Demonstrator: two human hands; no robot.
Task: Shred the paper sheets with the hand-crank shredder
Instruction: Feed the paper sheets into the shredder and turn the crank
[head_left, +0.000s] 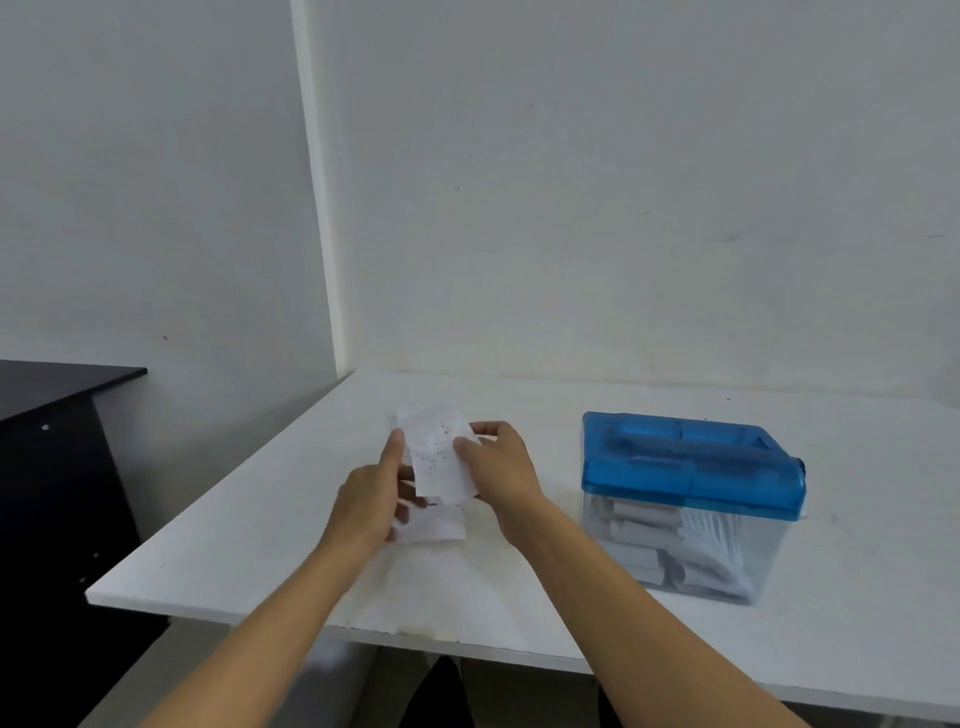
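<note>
A small white paper sheet (439, 457) with faint speckled print is lifted over the white table (234, 530). My right hand (498, 462) pinches its right edge between thumb and fingers. My left hand (371, 499) is at the sheet's left side with the index finger straight along the edge, and it seems to hold a second white sheet (434, 525) lower down; motion blur hides the grip. The hand-crank shredder (691, 499) stands to the right, a blue lid on a clear bin holding paper strips and rolled scraps. Its crank is not visible.
A black cabinet (57, 467) stands left of the table, a gap between them. White walls meet in a corner behind the table. The table's front edge runs just below my forearms.
</note>
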